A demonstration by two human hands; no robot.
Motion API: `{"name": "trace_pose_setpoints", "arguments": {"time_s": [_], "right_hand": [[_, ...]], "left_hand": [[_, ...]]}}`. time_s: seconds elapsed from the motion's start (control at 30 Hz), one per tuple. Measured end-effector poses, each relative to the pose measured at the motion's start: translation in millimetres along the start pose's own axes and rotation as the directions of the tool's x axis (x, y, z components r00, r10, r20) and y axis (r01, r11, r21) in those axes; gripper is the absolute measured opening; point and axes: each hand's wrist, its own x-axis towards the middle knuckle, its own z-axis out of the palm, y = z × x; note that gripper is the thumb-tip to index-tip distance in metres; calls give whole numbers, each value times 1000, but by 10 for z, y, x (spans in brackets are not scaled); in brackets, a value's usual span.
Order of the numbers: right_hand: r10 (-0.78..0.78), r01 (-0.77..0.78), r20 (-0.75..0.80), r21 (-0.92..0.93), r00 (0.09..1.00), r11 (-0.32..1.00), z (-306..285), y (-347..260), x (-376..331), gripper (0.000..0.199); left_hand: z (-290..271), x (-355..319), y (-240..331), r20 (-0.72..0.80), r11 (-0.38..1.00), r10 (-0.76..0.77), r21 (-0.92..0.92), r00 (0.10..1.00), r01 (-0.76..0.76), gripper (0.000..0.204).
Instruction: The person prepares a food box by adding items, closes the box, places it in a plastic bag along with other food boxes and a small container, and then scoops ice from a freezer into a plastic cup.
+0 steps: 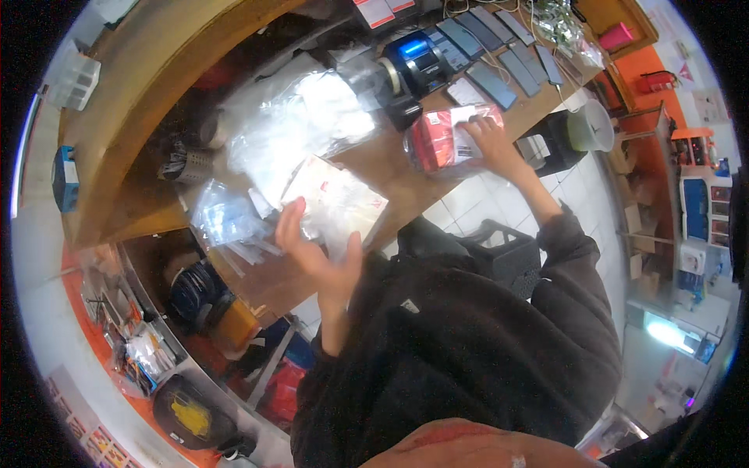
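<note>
My left hand (321, 261) is open, thumb and fingers spread, at the near edge of a white square package (334, 195) with small red marks and what looks like clear plastic around it. Slight blur hides whether the fingertips touch it. My right hand (493, 144) lies over the right end of a red package (438, 140) with a white label, its fingers curled onto the top. That package sits at the near edge of the wooden counter (409, 191) and seems wrapped in plastic.
Clear plastic bags (300, 117) cover much of the counter's left side. A black label printer (417, 61) with a lit blue display stands behind the red package. Several phones (491, 84) lie at the far right. Below them are a black bin (558, 144) and a black chair (503, 249).
</note>
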Motion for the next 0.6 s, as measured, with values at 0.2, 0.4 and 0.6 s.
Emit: {"name": "trace_pose_setpoints", "arguments": {"time_s": [0.2,0.4,0.6], "right_hand": [[-179,186,-84,88,980,979,-4,232,-116,54],[165,-96,-193,322,967,942,74,368,-125,43],[324,-215,-150,486,934,847,0,565,375,42]], "left_hand": [[671,-379,65,670,840,-453,98,589,534,35],[1879,-982,-346,865,763,-437,211,247,611,58],[2568,-919,-685,737,562,-591,85,327,823,72]]}}
